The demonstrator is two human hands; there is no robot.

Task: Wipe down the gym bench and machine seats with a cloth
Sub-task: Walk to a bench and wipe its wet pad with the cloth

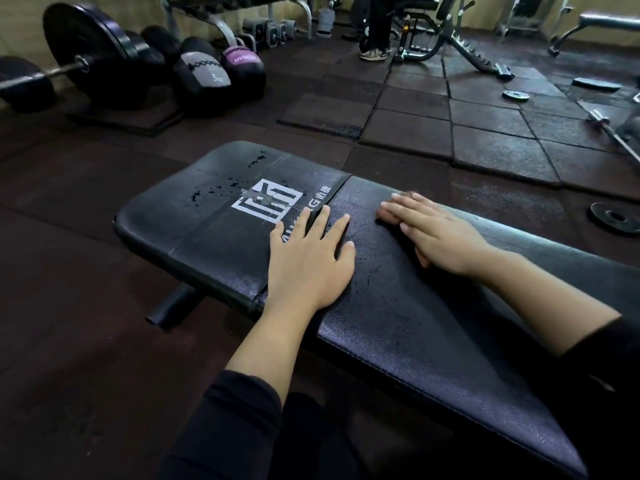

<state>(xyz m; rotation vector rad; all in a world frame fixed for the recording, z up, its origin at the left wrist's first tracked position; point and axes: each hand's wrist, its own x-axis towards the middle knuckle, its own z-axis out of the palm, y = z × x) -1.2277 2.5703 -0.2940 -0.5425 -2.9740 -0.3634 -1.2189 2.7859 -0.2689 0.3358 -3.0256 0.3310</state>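
Closest in, two dark sleeves reach out over the bench (398, 306), a black padded bench whose long axis runs from the lower right, beside the person, up toward the left end. Both hands lie flat on the pad with nothing in them: the left hand (308, 258) has its fingers spread, just touching the white logo (266, 199), and the right hand (433, 233) rests palm down with its fingers close together, a little farther up the pad. No cloth shows anywhere in view. Just beyond the left hand, toward the rounded end, dark droplets (214, 190) speckle the pad; that hand is nearer to them, so wiping would likely run leftward along the bench. Farther off sit medicine balls (204, 77), a barbell (83, 60) and another bench (460, 39).
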